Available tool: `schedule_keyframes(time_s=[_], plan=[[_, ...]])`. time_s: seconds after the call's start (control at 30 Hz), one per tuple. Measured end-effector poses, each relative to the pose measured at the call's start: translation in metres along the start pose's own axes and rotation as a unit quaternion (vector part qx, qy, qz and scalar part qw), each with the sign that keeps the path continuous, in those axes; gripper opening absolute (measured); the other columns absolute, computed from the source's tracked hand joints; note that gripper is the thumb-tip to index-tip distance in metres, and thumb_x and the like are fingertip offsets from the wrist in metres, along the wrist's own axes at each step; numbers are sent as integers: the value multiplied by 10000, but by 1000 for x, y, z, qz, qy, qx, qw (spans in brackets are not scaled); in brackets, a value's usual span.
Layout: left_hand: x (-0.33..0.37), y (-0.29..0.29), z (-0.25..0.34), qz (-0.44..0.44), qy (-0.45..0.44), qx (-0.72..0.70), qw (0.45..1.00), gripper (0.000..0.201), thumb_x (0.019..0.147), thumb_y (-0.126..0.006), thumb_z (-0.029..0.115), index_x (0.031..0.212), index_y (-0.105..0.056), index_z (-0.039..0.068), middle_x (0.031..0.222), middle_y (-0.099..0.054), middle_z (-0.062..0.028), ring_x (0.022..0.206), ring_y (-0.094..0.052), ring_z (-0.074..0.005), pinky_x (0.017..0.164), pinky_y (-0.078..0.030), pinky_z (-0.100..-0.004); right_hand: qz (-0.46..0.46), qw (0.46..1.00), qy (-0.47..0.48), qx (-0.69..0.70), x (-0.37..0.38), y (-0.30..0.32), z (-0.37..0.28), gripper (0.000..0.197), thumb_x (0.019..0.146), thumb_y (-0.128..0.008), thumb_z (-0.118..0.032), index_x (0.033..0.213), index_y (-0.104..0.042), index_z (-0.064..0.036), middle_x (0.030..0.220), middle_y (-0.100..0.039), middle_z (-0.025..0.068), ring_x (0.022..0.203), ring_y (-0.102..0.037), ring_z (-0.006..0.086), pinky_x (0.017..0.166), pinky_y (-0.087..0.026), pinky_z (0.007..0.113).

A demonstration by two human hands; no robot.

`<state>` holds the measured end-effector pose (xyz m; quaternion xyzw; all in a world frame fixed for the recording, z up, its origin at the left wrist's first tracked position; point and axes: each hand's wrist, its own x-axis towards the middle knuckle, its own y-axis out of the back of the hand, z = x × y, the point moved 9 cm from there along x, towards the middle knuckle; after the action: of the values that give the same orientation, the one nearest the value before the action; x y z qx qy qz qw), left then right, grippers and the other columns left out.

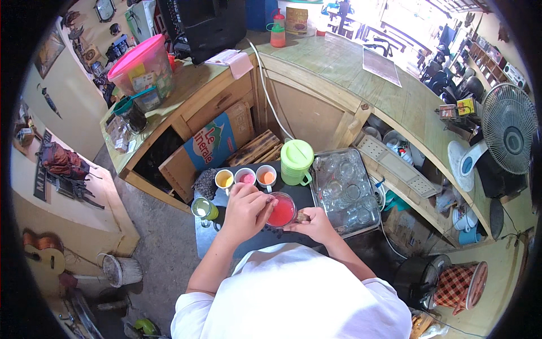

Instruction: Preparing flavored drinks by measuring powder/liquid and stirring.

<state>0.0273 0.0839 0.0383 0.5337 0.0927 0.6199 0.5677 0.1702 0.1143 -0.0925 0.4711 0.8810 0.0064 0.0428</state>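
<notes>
A glass mug of red drink [282, 211] is between my hands, above the dark small table [226, 243]. My right hand [314, 225] grips the mug at its right side, around the handle. My left hand [247, 212] is closed, fingertips pinched together over the mug's left rim; what they pinch, if anything, is too small to make out. Just beyond stand three white cups, holding yellow [224, 186], pink [237, 172] and orange [273, 182] contents. Left of my left hand is a glass mug with something green [212, 213]. A lidded light-green pitcher [296, 164] stands behind the red drink.
On the right, a metal tray [363, 230] holds several clear glasses. A wooden counter [316, 62] curves around the far side, with cardboard [217, 141] and boards leaning below it. A white fan [505, 133] stands at right, a checkered container [460, 284] below it.
</notes>
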Motion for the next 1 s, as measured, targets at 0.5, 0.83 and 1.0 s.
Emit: schedule_keyframes(time_s=[0.5,0.83,1.0], plan=[[2,8,9,10,-10,53,998,89,769,-686,145,833,-661,87,774,-660,-7,754,-546,-190,781,-383,-371,25,999,4,-27,0,2,-5,207,690,-799,-120,704,-635,7,535,-351,-83,532,-313,29,486,-295,223],[-2,9,0,11,8,-38,999,76,775,-680,139,825,-667,84,794,-680,-19,741,-551,-190,791,-381,-360,-43,998,-19,-41,0,-10,1,65,736,-683,69,752,-621,58,673,-577,-6,763,-644,106,698,-547,255],[0,10,3,21,-7,56,998,66,772,-682,119,820,-659,80,754,-659,-18,714,-556,-193,780,-388,-359,4,999,18,35,1,-5,1,203,675,-779,-68,645,-596,16,534,-368,-67,529,-348,31,499,-341,228]])
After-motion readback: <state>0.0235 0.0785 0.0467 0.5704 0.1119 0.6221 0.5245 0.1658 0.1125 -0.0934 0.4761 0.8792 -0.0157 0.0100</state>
